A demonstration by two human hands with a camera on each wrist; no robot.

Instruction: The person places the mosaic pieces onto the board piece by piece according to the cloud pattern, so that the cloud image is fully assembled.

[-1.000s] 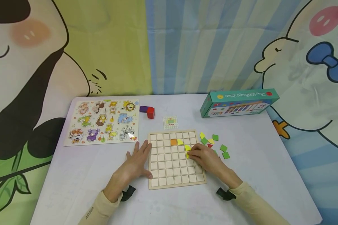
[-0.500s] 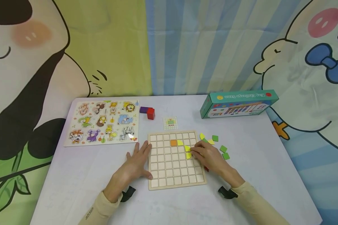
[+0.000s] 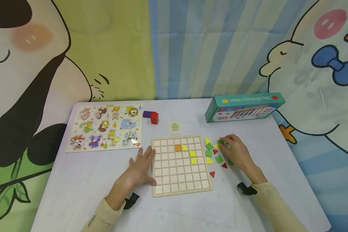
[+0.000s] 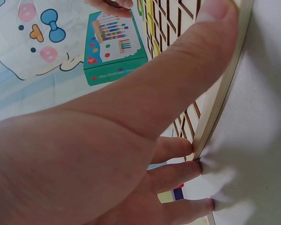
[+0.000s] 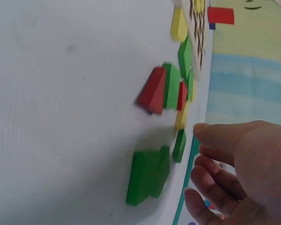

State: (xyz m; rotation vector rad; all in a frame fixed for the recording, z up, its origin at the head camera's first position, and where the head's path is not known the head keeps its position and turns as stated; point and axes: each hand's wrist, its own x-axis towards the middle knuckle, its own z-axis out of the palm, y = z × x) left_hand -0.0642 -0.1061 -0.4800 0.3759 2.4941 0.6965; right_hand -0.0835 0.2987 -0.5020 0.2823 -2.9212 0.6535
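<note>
A wooden grid board (image 3: 174, 180) lies flat on the table. Set in its cells are an orange square tile (image 3: 178, 148) and several yellow rounded tiles (image 3: 192, 153). My left hand (image 3: 139, 167) rests at the board's left edge, fingers spread, with the thumb touching the frame in the left wrist view. My right hand (image 3: 238, 154) hovers over loose pieces right of the board, its fingertips close to a green square tile (image 3: 220, 142). In the right wrist view a gap shows between the thumb and fingers, and that green tile (image 5: 179, 145) lies just beyond them.
Green, yellow and red triangular pieces (image 3: 224, 165) lie scattered beside the board. A small pattern card (image 3: 174, 127) lies behind it. Further back are an animal puzzle board (image 3: 104, 129), red (image 3: 154, 118) and purple blocks (image 3: 148, 114), and a green game box (image 3: 245, 108).
My right hand has left the yellow tiles on the board and moved right to the loose pieces, uncovering several of them. The left hand stays at the board's edge.
</note>
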